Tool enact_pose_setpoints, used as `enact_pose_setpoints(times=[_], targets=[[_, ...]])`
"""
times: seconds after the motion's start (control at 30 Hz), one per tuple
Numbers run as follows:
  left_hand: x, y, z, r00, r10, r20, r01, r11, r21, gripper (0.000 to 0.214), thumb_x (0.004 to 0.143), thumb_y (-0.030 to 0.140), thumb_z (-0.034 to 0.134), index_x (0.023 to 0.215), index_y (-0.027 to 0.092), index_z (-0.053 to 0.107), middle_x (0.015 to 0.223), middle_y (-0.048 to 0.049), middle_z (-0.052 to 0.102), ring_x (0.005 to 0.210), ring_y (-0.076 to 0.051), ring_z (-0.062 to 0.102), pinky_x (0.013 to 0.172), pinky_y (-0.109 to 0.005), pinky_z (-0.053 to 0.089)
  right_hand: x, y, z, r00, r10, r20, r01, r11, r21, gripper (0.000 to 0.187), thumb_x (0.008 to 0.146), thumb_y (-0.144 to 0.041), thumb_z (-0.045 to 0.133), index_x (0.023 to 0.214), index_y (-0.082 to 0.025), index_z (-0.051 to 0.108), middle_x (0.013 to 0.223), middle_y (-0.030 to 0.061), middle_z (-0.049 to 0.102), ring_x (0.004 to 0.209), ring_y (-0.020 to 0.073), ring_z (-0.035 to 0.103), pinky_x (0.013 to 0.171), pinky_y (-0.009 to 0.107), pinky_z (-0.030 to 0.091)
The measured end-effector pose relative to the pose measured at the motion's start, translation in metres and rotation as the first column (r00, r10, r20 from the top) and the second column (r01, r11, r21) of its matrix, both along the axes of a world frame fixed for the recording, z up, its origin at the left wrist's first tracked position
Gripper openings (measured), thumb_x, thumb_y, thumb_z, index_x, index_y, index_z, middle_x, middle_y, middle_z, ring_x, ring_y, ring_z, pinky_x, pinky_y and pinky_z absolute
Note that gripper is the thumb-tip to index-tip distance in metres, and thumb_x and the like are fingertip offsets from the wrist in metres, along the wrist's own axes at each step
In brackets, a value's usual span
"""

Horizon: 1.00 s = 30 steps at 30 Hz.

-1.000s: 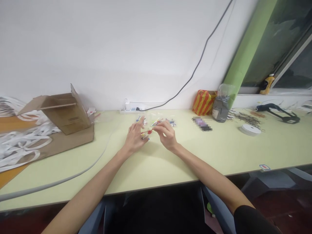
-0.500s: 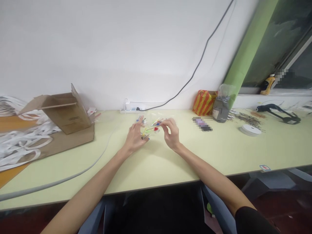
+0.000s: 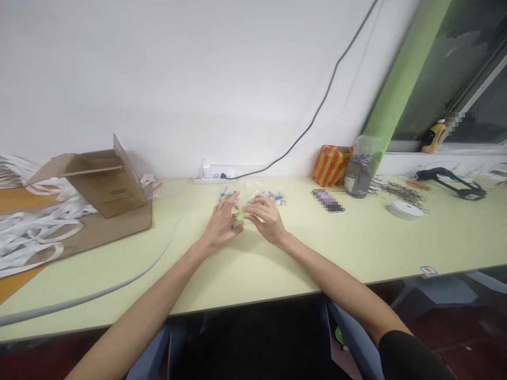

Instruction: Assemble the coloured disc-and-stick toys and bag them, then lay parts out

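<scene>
Our left hand curls around small coloured pieces, forefinger raised, while our right hand seems to pinch a yellow-green piece between the two hands; the exact contact is too small to tell. We judge that a loose left grip could let pieces slip, and a careless sweep could knock the clear packets just beyond. Our hands sit well apart from the near edge of the tabletop. We have open room right to the phone and left to the grey hose; at the far side, the power strip limits us.
</scene>
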State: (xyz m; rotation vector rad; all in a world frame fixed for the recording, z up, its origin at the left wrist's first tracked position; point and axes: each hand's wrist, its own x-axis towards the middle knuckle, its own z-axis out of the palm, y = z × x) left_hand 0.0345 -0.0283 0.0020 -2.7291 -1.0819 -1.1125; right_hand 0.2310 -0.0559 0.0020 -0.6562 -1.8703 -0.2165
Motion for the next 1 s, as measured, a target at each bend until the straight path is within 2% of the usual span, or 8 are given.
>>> enact_pose_setpoints(times=[0.17, 0.27, 0.33, 0.4, 0.6, 0.73, 0.83, 1.0], targets=[[-0.003, 0.0, 0.005, 0.997, 0.032, 0.069, -0.03, 0.999, -0.037, 0.089, 0.074, 0.022, 0.064, 0.154, 0.024, 0.024, 0.126, -0.0093, 0.058, 0.121, -0.03, 0.052, 0.106, -0.048, 0.041, 0.015, -0.006, 0.006, 0.991, 0.014, 0.135, -0.01, 0.999, -0.035, 0.038, 0.103, -0.037, 0.044, 0.136, -0.027, 0.059, 0.113, 0.011, 0.061, 0.102, 0.0243, 0.055, 0.095, 0.045, 0.046], [-0.004, -0.003, 0.009, 0.995, 0.003, 0.101, 0.0, 1.0, -0.031, 0.086, 0.077, 0.023, 0.065, 0.153, 0.024, 0.025, 0.125, -0.0092, 0.057, 0.119, -0.029, 0.052, 0.104, -0.047, 0.044, 0.018, -0.003, 0.007, 0.972, -0.046, 0.231, 0.04, 0.999, 0.029, 0.037, 0.097, -0.045, 0.055, 0.126, -0.024, 0.066, 0.099, 0.0101, 0.06, 0.092, 0.0236, 0.054, 0.086, 0.041, 0.047], [-0.004, -0.005, 0.009, 0.994, -0.027, 0.109, 0.031, 0.999, -0.03, 0.085, 0.079, 0.024, 0.064, 0.154, 0.025, 0.024, 0.129, -0.0095, 0.056, 0.121, -0.028, 0.051, 0.101, -0.044, 0.047, 0.016, 0.0, 0.004, 0.964, -0.095, 0.248, 0.083, 0.995, 0.06, 0.023, 0.099, -0.036, 0.054, 0.109, -0.023, 0.071, 0.082, 0.0065, 0.059, 0.08, 0.0208, 0.054, 0.077, 0.036, 0.046], [-0.003, -0.006, 0.009, 0.992, -0.036, 0.124, 0.038, 0.999, -0.018, 0.086, 0.081, 0.024, 0.063, 0.156, 0.025, 0.021, 0.136, -0.0108, 0.053, 0.124, -0.028, 0.05, 0.101, -0.044, 0.048, 0.012, 0.002, 0.0, 0.97, -0.104, 0.22, 0.09, 0.993, 0.074, 0.023, 0.102, -0.027, 0.048, 0.097, -0.023, 0.07, 0.066, 0.0024, 0.056, 0.068, 0.0175, 0.054, 0.068, 0.032, 0.043], [0.0, -0.007, 0.009, 0.983, -0.086, 0.16, 0.092, 0.995, -0.03, 0.095, 0.086, 0.027, 0.06, 0.161, 0.027, 0.001, 0.157, -0.0133, 0.038, 0.141, -0.03, 0.041, 0.115, -0.051, 0.036, 0.005, -0.002, -0.009, 0.998, -0.056, 0.022, 0.053, 0.993, 0.109, 0.022, 0.103, -0.024, 0.045, 0.102, -0.023, 0.067, 0.058, -0.0009, 0.061, 0.05, 0.0127, 0.054, 0.055, 0.027, 0.042], [0.002, -0.007, 0.008, 0.96, -0.069, 0.271, 0.117, 0.979, -0.164, 0.085, 0.085, 0.025, 0.058, 0.158, 0.031, 0.016, 0.16, -0.009, 0.035, 0.139, -0.028, 0.046, 0.112, -0.046, 0.042, 0.002, -0.007, -0.005, 1.0, -0.002, -0.003, 0.002, 0.992, 0.125, 0.02, 0.101, -0.02, 0.047, 0.102, -0.023, 0.066, 0.07, 0.0032, 0.069, 0.06, 0.0141, 0.063, 0.06, 0.027, 0.049], [0.004, -0.004, 0.006, 0.916, -0.024, 0.401, 0.117, 0.971, -0.21, 0.076, 0.079, 0.023, 0.062, 0.148, 0.027, 0.03, 0.15, -0.0116, 0.047, 0.127, -0.026, 0.058, 0.105, -0.043, 0.049, 0.0, -0.009, -0.002, 1.0, 0.015, -0.025, -0.011, 0.989, 0.146, 0.019, 0.101, -0.017, 0.048, 0.105, -0.024, 0.065, 0.082, 0.0053, 0.074, 0.07, 0.0153, 0.068, 0.065, 0.028, 0.052], [0.005, 0.005, 0.005, 0.733, 0.047, 0.678, 0.263, 0.9, -0.348, 0.055, 0.077, 0.026, 0.07, 0.12, 0.026, 0.036, 0.135, -0.0098, 0.055, 0.116, -0.023, 0.064, 0.09, -0.041, 0.059, 0.001, 0.0, -0.009, 0.997, 0.042, -0.064, -0.043, 0.999, -0.012, 0.044, 0.101, -0.019, 0.046, 0.145, -0.025, 0.041, 0.123, 0.0112, 0.069, 0.103, 0.0186, 0.069, 0.083, 0.032, 0.056]])
